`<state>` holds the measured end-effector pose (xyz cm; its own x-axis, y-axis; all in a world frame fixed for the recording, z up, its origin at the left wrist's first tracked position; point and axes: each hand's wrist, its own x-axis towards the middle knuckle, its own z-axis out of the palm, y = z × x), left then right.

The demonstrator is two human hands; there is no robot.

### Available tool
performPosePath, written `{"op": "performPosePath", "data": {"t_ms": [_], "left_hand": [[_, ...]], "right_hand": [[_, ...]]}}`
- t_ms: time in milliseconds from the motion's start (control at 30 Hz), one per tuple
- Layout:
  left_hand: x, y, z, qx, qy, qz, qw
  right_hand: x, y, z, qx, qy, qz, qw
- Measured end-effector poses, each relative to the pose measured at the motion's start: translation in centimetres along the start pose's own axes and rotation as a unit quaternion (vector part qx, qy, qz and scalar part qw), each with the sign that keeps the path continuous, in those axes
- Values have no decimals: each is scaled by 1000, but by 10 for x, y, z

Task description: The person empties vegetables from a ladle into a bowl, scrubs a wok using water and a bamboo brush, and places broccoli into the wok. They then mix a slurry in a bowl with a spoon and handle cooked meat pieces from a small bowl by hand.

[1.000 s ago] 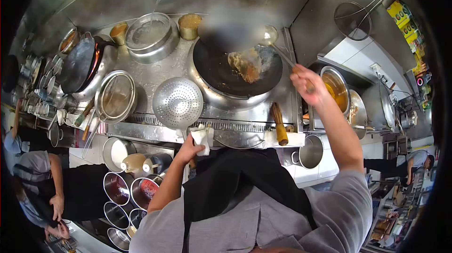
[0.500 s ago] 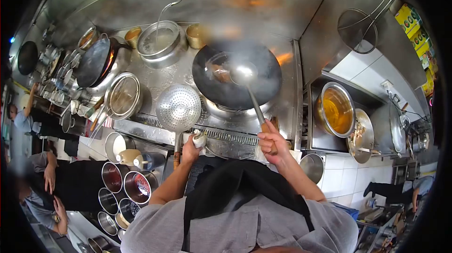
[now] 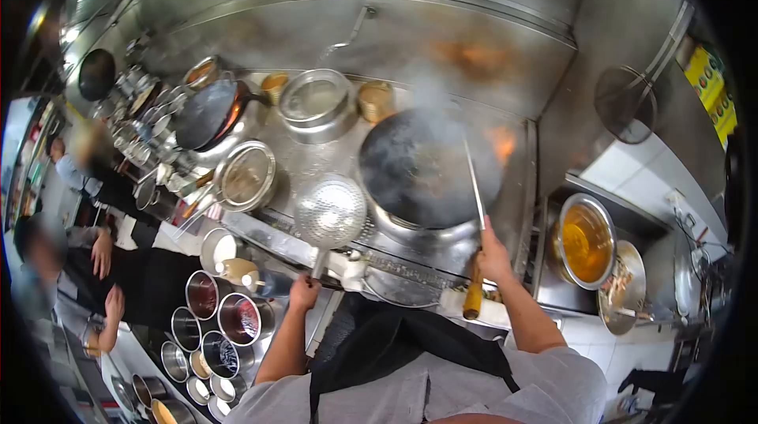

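My right hand (image 3: 493, 257) is closed round the handle of a long ladle (image 3: 475, 183), its wooden end sticking out below my fist. Steam hides the ladle's bowl, at the right part of a black wok (image 3: 395, 159) on the burner. My left hand (image 3: 304, 292) is closed on the handle of a perforated skimmer (image 3: 330, 211), whose round head lies over the stove top left of the wok. A white cloth (image 3: 349, 270) rests on the front rail beside that hand. Steam blurs what the wok contains.
Flame glows behind the wok's right side. A strainer on a pot (image 3: 317, 96) stands behind, another strainer (image 3: 245, 177) to the left. On the right are a bowl of orange liquid (image 3: 586, 241) and a pan (image 3: 632, 278). A co-worker (image 3: 103, 266) stands left near several metal containers.
My left hand has let go of the white cloth and taken the skimmer's handle. My right hand has raised the ladle's handle more upright. More steam rises, and the camera view has shifted.
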<state>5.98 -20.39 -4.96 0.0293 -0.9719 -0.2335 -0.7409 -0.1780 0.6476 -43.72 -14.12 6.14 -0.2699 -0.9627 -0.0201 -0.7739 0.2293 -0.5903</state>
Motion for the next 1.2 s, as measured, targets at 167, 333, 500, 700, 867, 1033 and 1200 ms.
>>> {"op": "performPosePath", "data": {"t_ms": [167, 333, 500, 700, 867, 1033, 1200], "left_hand": [[7, -17, -6, -400, -218, -168, 874], [11, -21, -12, -584, -328, -198, 716], [22, -19, -26, -568, -352, -211, 713], [19, 29, -69, -572, -348, -167, 724], [1, 54, -130, -516, -349, -140, 770], [30, 111, -126, -489, -393, -72, 775], [72, 213, -62, -510, -413, -24, 754]], "right_hand": [[78, -79, 30, 91, 10, -92, 992], [201, -238, 92, 458, -136, 36, 878], [333, -338, 204, 183, -107, 21, 977], [374, -400, 221, 843, -192, 199, 461], [325, -368, 174, 913, -260, 144, 281], [252, -321, 79, 909, -301, 91, 274], [170, -273, -22, 869, -239, 62, 429]]}}
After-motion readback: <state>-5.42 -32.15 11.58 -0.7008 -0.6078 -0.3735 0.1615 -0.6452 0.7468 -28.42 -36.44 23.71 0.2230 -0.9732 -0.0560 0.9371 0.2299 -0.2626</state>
